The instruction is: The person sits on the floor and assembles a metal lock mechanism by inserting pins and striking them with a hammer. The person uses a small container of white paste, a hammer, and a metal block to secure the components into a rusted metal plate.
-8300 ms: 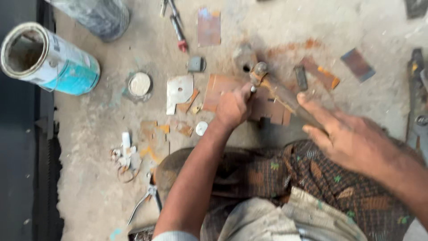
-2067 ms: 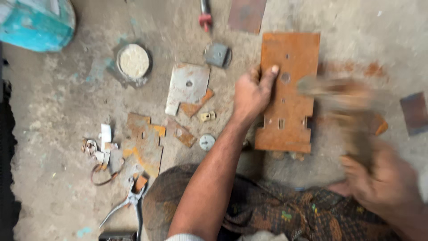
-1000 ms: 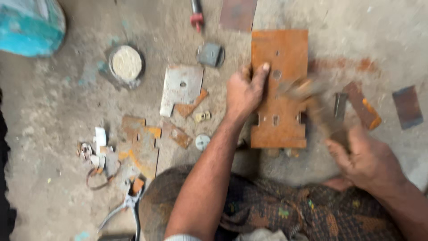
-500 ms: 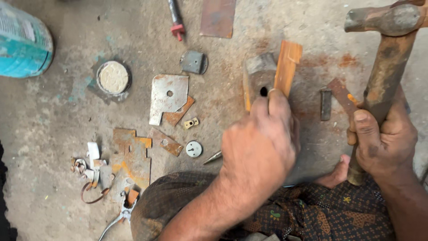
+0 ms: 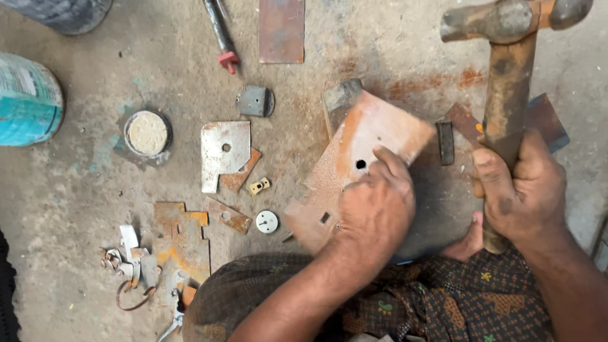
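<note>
My left hand [image 5: 373, 212] grips a rusty rectangular metal plate [image 5: 354, 152] with small holes, holding it tilted over a metal block [image 5: 342, 96] on the concrete floor. My right hand [image 5: 522, 190] clasps the wooden handle of a hammer [image 5: 510, 69], raised upright with its steel head at the top right, above and to the right of the plate.
Scattered on the floor: a grey notched plate [image 5: 223, 152], rusty offcuts [image 5: 180, 237], a small square plate [image 5: 254, 101], a round lid [image 5: 147, 133], a white disc [image 5: 266, 221], a red-tipped tool [image 5: 221, 35], a teal can [image 5: 28, 101], a flat rusty sheet [image 5: 282, 30].
The plate lay flat while the hammer struck it; my left hand has since lifted it on edge and now tilts it over the block. The hammer has risen upright.
</note>
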`<move>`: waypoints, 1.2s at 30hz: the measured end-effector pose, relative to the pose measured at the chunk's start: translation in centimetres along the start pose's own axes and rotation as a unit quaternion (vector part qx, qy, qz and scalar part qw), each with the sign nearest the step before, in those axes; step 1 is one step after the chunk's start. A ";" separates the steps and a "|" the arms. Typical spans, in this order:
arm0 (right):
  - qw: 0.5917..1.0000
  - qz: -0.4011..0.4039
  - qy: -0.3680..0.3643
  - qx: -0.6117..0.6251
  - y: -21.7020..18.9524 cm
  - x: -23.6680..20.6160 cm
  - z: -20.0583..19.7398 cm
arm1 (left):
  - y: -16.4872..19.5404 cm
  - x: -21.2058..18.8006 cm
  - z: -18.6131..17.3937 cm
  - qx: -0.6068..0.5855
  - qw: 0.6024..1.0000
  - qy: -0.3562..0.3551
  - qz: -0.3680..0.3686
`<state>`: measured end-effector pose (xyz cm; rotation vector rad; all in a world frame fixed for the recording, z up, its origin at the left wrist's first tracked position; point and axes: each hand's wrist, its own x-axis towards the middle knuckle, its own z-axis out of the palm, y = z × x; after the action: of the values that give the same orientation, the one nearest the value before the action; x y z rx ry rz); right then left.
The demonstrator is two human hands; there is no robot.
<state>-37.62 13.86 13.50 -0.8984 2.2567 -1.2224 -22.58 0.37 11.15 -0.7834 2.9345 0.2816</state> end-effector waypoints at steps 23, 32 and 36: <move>0.980 -0.040 -0.059 -0.186 0.4 0.5 0.4 | -9.6 2.5 0.1 -0.426 0.851 -0.055 -0.302; 0.954 -0.042 -0.110 -0.277 0.7 0.2 1.0 | -8.0 2.4 2.5 -0.496 0.798 0.066 -0.335; 0.882 0.040 -0.223 -0.414 -0.9 1.4 2.5 | -7.7 2.4 2.8 -0.484 0.809 0.063 -0.328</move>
<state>-36.72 11.08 12.90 -1.1897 2.3523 0.0767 -20.68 -6.81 6.90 -1.8734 2.2153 1.7305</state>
